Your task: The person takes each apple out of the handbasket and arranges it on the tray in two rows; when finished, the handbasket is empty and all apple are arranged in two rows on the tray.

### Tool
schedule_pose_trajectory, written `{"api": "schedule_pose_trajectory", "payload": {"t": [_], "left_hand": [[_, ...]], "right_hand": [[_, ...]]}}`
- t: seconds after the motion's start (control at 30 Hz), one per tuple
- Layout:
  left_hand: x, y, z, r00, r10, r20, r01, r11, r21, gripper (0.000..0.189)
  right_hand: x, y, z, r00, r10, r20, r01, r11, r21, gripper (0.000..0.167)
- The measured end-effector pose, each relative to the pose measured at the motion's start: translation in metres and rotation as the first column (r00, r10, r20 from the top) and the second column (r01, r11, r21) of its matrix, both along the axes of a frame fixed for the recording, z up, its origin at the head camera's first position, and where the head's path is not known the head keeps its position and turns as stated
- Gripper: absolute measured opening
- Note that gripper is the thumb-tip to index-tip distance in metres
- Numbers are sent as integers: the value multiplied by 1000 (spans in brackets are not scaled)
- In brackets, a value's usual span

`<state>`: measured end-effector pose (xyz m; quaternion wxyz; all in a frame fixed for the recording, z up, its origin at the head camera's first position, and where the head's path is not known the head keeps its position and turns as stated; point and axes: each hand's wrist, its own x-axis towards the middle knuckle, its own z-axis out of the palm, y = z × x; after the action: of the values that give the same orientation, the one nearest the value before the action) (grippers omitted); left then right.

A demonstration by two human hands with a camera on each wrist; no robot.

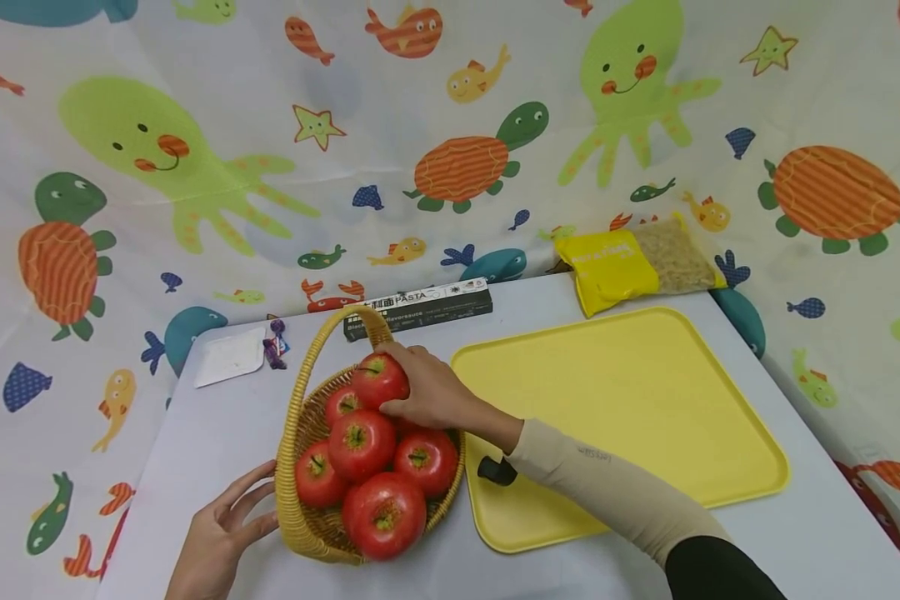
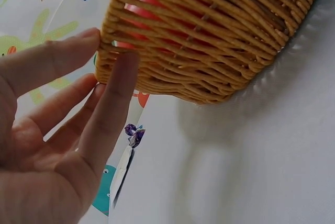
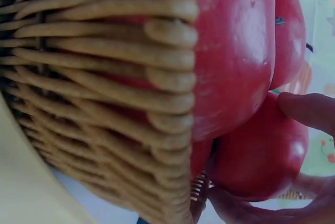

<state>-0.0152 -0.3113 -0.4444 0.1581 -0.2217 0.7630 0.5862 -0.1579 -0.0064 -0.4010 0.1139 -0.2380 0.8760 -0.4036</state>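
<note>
"Head view first: where does the apple lie against your right hand?"

"Your right hand (image 1: 431,392) grips one glossy red, round apple (image 1: 378,380) at the far side of the heap. It sits to the left of your palm, with your thumb on its near side and your fingers curled over its far side."

"Is it clear of the golden-brown woven wicker basket (image 1: 322,525)?"

"You have it over the far part of the basket, beside the arched woven handle (image 1: 306,379). Your right wrist view shows it against the other red apples (image 1: 362,446); whether they bear its weight, I can't tell."

"And your left hand (image 1: 221,525)?"

"Its fingers are extended, touching the basket's left side, well apart from the gripped apple."

"What lies beside the basket?"

"To your right, on the white bench (image 1: 232,425), a shallow yellow rectangular tray (image 1: 615,400). Your right forearm crosses above it."
</note>
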Motion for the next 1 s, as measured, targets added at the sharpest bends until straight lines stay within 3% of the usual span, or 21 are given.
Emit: {"api": "schedule_pose_trajectory", "payload": {"t": [0.2, 0.47, 0.7, 0.87, 1.0], "left_hand": [[0, -1, -2, 1000, 18, -23, -17, 1000, 13, 83], [-1, -1, -2, 999, 17, -37, -17, 1000, 18, 83], [-1, -1, -2, 998, 27, -53, -25, 999, 29, 84], [0, -1, -3, 997, 32, -77, -29, 998, 51, 82], [0, -2, -3, 996, 32, -81, -27, 998, 60, 80]], "right_hand": [[-2, 7, -5, 1000, -6, -30, 3, 996, -88, 70], [0, 19, -7, 1000, -16, -4, 15, 987, -163, 72], [-1, 48, 0, 998, -54, 20, 58, 942, -330, 72], [-10, 80, -1, 986, -159, 50, 165, 902, -400, 76], [-19, 102, -13, 962, -248, 115, 273, 889, -369, 77]]}}
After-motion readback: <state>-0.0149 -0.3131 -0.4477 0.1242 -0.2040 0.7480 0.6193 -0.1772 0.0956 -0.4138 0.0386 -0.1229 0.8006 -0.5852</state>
